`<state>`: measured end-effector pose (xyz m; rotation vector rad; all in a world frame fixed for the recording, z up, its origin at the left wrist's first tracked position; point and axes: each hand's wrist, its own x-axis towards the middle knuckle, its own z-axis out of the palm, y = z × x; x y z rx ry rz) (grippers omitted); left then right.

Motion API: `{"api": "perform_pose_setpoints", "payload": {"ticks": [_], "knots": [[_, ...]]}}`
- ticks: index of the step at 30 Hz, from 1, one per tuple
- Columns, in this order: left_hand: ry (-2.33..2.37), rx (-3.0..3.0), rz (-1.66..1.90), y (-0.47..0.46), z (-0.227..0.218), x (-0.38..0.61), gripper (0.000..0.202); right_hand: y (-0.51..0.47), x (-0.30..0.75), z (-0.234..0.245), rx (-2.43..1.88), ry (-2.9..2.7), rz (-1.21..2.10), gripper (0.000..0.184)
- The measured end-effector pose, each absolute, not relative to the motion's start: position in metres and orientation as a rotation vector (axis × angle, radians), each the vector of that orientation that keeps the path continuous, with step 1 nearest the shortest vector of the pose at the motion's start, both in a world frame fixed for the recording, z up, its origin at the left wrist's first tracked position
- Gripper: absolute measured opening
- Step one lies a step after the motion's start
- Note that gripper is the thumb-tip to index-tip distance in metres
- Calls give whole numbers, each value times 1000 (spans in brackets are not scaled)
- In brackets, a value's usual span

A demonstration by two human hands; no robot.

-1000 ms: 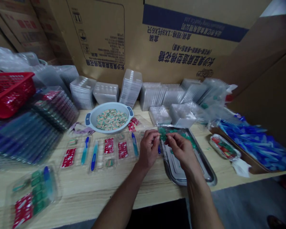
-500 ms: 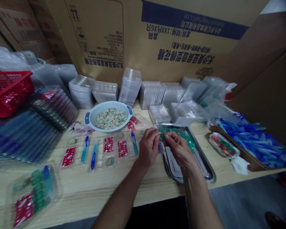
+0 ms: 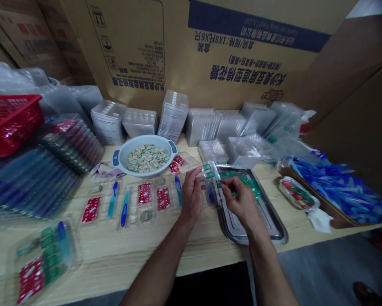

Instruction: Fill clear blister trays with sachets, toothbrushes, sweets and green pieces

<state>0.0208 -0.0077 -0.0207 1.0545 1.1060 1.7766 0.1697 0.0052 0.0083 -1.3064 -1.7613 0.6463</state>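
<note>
My left hand (image 3: 192, 195) grips the left side of a clear plastic tray (image 3: 214, 180), its fingers bent along the edge. Green pieces (image 3: 209, 174) lie in the tray's upper slots, and a blue stick shows near its lower left. Between thumb and fingertips, my right hand (image 3: 240, 197) pinches a small green piece (image 3: 219, 183) over the tray's slots. Partly behind that hand, a metal pan (image 3: 278, 233) holds a heap of green pieces (image 3: 250, 182).
Filled clear trays with red packets (image 3: 91, 210) lie to the left. A blue-grey basin (image 3: 122, 148) holds striped pieces. Stacked clear trays (image 3: 173, 117) line the back by a large carton (image 3: 178, 55). At right are a box of blue sticks (image 3: 340, 187) and a foil dish (image 3: 299, 193).
My hands have moved apart; both were close together at a green piece. The left fingers have opened out along the tray, uncovering green pieces, and the right hand has shifted slightly.
</note>
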Motion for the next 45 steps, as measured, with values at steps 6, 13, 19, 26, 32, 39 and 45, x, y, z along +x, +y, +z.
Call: {"api": "perform_pose_setpoints", "payload": {"ticks": [6, 13, 19, 26, 32, 39, 45], "knots": [[1182, 1327, 1790, -11, -21, 25, 35, 0, 152, 10, -1370, -1889, 385, 16], [1225, 1468, 1804, -12, -26, 28, 39, 1, 145, 5, -1429, -1994, 145, 16], [1197, 1466, 1790, -14, -22, 28, 40, 5, 142, -1, -1445, -1915, 317, 14], [917, 1048, 1758, -15, -11, 32, 80, 11, 131, 13, -1474, -1727, 379, 16], [943, 765, 1608, -5, -19, 31, 42, 14, 139, 11, -1386, -1773, 364, 29], [935, 388, 1618, 1, -7, 18, 38, 16, 218, -8, -1546, -1661, 437, 30], [918, 392, 1609, 2, -10, 12, 48, 7, 256, -27, -1650, -1858, 305, 26]]}}
